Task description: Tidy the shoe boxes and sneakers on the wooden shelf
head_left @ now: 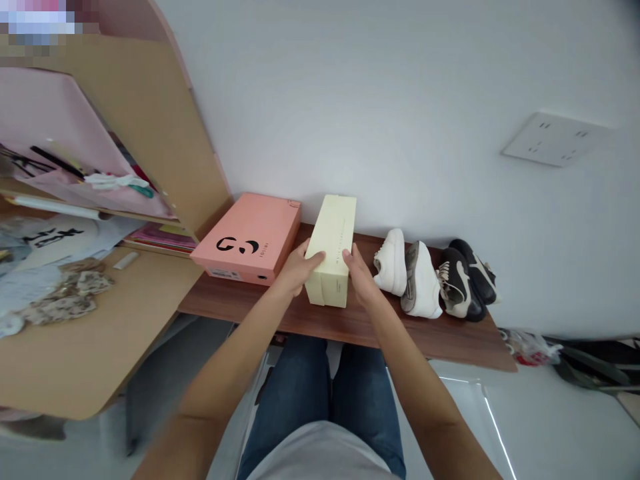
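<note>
A long pale-yellow box [332, 230] is between my two hands on the brown wooden shelf top [320, 325]. My left hand [297, 268] grips its left side near the front end, thumb on the top. On the opposite side my right hand [360, 273] presses with its thumb at the top edge. Left of the box lies a pink shoebox [255, 230] with black lettering. To the right are a pair of white shoes [423, 277] and a pair of black shoes [457, 280] with pale laces.
At the left, a wooden desk [145, 300] holds papers and a patterned cloth [70, 293]. A wall socket plate [557, 139] is at the upper right. Bags [595, 363] lie on the floor beyond the shelf's right end.
</note>
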A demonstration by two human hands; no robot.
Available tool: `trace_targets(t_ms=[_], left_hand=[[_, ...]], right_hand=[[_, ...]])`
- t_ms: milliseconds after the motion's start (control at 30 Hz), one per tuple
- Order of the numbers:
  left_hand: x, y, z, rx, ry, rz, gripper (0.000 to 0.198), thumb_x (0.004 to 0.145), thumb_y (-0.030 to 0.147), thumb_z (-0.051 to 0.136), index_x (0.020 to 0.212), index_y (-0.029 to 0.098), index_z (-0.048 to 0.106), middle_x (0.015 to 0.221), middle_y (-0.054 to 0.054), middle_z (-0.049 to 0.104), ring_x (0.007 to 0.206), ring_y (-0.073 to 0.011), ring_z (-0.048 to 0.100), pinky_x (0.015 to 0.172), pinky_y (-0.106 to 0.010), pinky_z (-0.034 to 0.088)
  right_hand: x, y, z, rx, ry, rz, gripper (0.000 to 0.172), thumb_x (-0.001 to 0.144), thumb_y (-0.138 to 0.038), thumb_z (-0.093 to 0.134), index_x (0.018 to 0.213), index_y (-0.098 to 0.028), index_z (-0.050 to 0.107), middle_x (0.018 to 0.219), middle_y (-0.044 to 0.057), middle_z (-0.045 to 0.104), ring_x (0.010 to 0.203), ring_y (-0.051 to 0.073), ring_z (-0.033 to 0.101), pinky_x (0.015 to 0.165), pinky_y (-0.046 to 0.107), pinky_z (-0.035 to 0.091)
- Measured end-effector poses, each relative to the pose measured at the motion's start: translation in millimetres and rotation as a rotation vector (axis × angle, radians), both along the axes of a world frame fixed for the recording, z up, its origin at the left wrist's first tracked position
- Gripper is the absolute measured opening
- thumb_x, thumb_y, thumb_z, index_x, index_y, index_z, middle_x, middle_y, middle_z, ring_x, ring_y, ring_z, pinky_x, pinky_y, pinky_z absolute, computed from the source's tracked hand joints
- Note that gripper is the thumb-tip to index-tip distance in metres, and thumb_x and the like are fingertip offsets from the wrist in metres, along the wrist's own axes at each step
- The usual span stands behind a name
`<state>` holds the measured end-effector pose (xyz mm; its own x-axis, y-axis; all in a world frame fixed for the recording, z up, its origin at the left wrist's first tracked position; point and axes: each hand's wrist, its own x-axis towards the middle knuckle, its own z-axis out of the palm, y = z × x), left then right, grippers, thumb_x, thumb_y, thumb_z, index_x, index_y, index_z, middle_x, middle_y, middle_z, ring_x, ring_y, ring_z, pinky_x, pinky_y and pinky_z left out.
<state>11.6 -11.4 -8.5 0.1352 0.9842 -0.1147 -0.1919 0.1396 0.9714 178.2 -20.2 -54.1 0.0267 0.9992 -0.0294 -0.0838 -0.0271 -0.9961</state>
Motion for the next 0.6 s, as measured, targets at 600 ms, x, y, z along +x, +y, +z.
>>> trace_targets(t_ms=[600], left_hand=[[10.2,8.8,-71.3,-0.216,-0.163,0.074,0.053,0.074,0.062,0.063,0.096,0.014,0.072,0.094,-0.008,0.075,0.101,-0.0295,0.064,0.087,-0.035,0.047]], right_hand=[[11.8,-18.6,-1.1,-0.004,0.106,-0.036,0.086,0.084,-0.046,0.066,0.155,-0.037,0.017,0.154,-0.005,0.040,0.143,0.023,0.038,0.120,0.047,0.026]])
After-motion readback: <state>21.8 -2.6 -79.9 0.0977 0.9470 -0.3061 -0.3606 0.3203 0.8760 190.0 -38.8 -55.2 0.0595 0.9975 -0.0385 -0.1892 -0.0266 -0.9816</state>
